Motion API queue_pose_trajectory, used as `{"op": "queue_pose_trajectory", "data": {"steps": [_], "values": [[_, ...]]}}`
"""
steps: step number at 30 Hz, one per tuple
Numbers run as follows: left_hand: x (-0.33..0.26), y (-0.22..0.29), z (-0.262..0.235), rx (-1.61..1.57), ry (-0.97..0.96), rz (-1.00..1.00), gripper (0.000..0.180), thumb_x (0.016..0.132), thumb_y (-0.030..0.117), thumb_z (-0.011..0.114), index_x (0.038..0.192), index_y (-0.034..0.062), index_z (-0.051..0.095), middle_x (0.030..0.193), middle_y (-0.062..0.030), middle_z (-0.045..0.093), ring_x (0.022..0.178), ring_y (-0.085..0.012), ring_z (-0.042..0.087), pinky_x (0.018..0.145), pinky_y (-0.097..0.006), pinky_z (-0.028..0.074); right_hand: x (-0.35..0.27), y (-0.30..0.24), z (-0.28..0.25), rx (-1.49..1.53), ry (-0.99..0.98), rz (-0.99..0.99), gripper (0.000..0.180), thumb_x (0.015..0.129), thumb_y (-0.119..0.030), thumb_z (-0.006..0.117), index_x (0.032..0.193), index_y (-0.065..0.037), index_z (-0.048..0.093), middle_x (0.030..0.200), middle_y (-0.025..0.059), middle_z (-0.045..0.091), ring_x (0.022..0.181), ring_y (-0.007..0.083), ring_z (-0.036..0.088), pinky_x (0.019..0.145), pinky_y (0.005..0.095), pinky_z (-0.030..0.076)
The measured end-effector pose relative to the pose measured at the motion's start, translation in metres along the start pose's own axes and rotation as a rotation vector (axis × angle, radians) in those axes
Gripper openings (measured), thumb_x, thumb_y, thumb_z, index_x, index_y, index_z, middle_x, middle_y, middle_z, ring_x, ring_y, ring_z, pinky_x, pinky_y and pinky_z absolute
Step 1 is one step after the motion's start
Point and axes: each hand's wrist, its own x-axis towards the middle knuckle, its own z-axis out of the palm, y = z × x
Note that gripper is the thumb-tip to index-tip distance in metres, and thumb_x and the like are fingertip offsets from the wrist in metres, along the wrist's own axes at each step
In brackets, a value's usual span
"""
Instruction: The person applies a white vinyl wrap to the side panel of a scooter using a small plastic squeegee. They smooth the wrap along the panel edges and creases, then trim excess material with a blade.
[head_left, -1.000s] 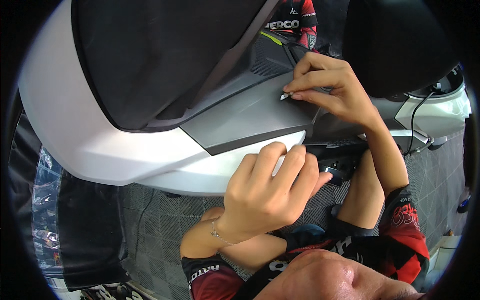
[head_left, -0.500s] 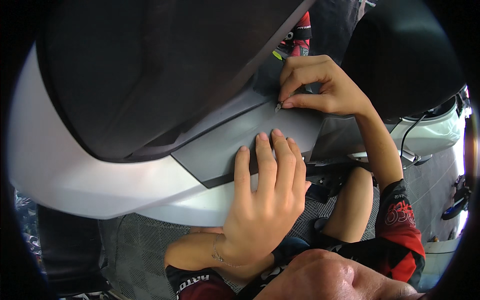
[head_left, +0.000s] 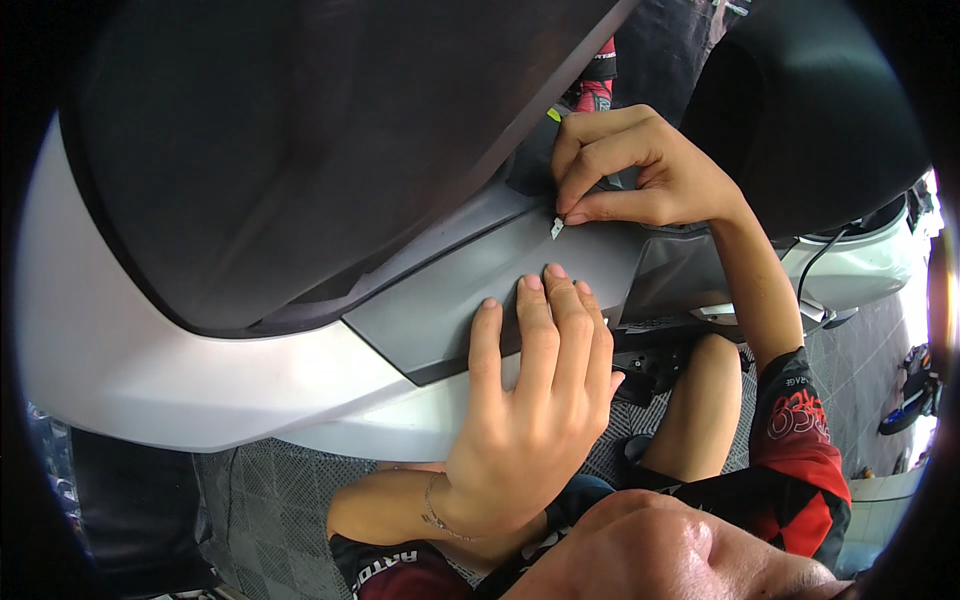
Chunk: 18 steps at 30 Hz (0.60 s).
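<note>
A grey gridded floor mat (head_left: 260, 500) lies under you, and a scooter fills most of the view: its black seat (head_left: 300, 150) above, the white side body (head_left: 150, 370) curving below, and between them the matte grey side panel (head_left: 470, 290) you are working on. A second white vehicle (head_left: 860, 265) stands beyond, near the right edge.

Your left hand (head_left: 525, 400) was half curled under the lower edge of the grey panel a second ago; now it lies flat on the panel, fingers (head_left: 550, 300) stretched out and pressed against its surface, gripping nothing. That reads as you bracing the panel, or smoothing whatever covers it, so it stays put.

Your right hand (head_left: 630, 175) has kept its place at the panel's upper edge, just under the seat line. It is closed in a pinch on a small blade (head_left: 557, 228), whose bright tip touches the grey surface right at that edge. The view has also drawn in closer to the panel.

With the left fingertips now just below the blade tip, the cutting spot is held firm from both sides, but those fingers sit near the blade's reach, so mind them.
</note>
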Motion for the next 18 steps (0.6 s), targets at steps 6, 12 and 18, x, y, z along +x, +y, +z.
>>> {"op": "queue_pose_trajectory", "data": {"steps": [6, 12, 18], "values": [[-0.0021, -0.0006, 0.0002, -0.004, -0.002, 0.002, 0.073, 0.082, 0.058, 0.084, 0.135, 0.0082, 0.074, 0.142, -0.0128, 0.069, 0.131, -0.0288, 0.065, 0.112, -0.055, 0.05, 0.0032, -0.0026, 0.0039, -0.011, 0.031, -0.023, 0.009, 0.089, -0.006, 0.088, 0.095, -0.002, 0.085, 0.092, 0.0081, 0.075, 0.087, 0.0207, 0.07, 0.077, 0.0352, 0.054], [-0.0021, 0.0003, 0.0002, -0.008, -0.003, -0.001, 0.073, 0.083, 0.059, 0.083, 0.135, 0.0084, 0.074, 0.143, -0.0128, 0.068, 0.131, -0.0288, 0.064, 0.113, -0.055, 0.05, 0.0013, -0.001, 0.0024, 0.001, 0.024, -0.022, 0.008, 0.09, -0.007, 0.088, 0.096, -0.002, 0.085, 0.093, 0.0091, 0.076, 0.088, 0.0213, 0.071, 0.079, 0.0353, 0.054], [-0.0019, 0.0002, -0.0004, -0.01, -0.006, 0.003, 0.073, 0.083, 0.059, 0.083, 0.135, 0.0084, 0.074, 0.143, -0.013, 0.068, 0.131, -0.0287, 0.065, 0.113, -0.055, 0.05, 0.0002, -0.0016, 0.0035, -0.012, 0.042, -0.019, 0.009, 0.09, -0.008, 0.088, 0.096, -0.002, 0.085, 0.094, 0.0092, 0.076, 0.088, 0.0215, 0.071, 0.079, 0.0352, 0.055]]}}
